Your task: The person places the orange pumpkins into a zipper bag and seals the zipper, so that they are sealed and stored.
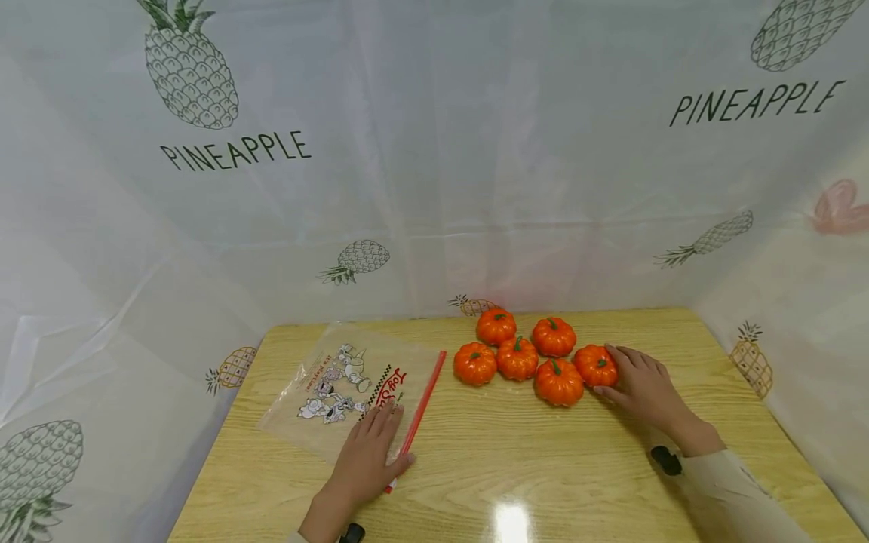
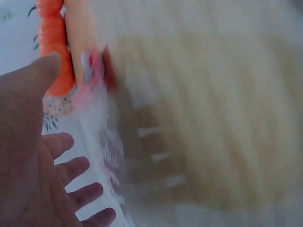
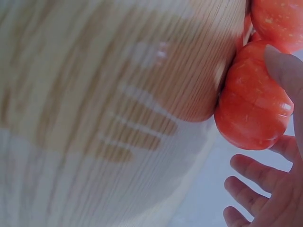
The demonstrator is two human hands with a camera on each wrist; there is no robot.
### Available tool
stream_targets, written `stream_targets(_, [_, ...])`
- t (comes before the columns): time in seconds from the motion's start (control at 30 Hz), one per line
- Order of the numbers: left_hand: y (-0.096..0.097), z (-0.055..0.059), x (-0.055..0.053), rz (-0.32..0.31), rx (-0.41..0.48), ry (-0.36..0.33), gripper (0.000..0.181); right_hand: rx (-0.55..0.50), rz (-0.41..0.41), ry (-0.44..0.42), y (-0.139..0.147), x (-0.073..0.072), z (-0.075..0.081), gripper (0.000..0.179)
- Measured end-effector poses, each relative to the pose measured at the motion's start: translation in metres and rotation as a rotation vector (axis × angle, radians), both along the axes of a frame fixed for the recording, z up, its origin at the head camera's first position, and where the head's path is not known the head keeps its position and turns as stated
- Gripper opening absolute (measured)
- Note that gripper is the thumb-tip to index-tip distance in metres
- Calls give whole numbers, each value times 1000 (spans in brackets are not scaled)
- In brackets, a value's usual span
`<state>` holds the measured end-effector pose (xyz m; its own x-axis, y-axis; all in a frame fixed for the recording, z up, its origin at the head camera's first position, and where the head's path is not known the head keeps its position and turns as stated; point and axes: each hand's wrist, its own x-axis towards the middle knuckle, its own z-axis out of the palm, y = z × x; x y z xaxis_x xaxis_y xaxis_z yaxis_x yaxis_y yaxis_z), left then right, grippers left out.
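Several small orange toy pumpkins (image 1: 517, 358) with green stems stand grouped on the wooden table. My right hand (image 1: 643, 388) is at the rightmost pumpkin (image 1: 597, 366), thumb and index finger at its sides. In the right wrist view that pumpkin (image 3: 255, 101) lies between the thumb and index finger, while the other fingers spread loosely apart. On the left lies a clear plastic zip bag (image 1: 292, 411) with cartoon prints and a red zip edge (image 1: 428, 396). My left hand (image 1: 369, 455) is over its near right corner, fingers extended; whether it touches the bag is unclear.
The wooden table (image 1: 516, 460) has a glossy top with a bright reflection near the front. White sheeting (image 1: 434, 181) printed with pineapples hangs behind the table and along both sides. The pumpkins stand near the back edge.
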<state>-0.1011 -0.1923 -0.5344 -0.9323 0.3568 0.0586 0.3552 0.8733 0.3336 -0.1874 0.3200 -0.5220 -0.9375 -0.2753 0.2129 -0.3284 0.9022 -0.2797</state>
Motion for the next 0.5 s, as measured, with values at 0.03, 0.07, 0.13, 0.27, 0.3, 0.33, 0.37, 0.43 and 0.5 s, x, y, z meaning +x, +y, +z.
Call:
stream_targets(0.03, [1, -1, 1, -8, -7, 6, 78, -1, -1, -3, 0, 0, 0, 82])
stream_targets(0.07, [2, -1, 2, -15, -16, 15, 78, -2, -1, -5, 0, 0, 0, 82])
stream_targets(0.13, [5, -2, 4, -27, -36, 38, 75, -4, -2, -7, 0, 0, 0, 82])
stream_targets(0.27, [7, -3, 6, -52, -61, 91, 72, -10, -4, -7, -1, 1, 1, 80])
stream_targets(0.3, [8, -3, 7, -58, -74, 108, 71, -10, -3, -5, -2, 1, 1, 80])
stream_targets(0.33, [8, -3, 7, -61, -83, 115, 70, -10, -3, -4, -2, 1, 2, 80])
stream_targets(0.37, [8, -3, 8, -64, -93, 120, 69, -9, -3, -2, -2, 1, 2, 80])
stream_targets(0.43, [9, -1, 9, -65, -119, 125, 66, -10, -2, 2, -2, 2, 2, 79])
stream_targets(0.5, [10, 0, 10, -67, -134, 126, 61, -10, -1, 6, -3, 2, 2, 79])
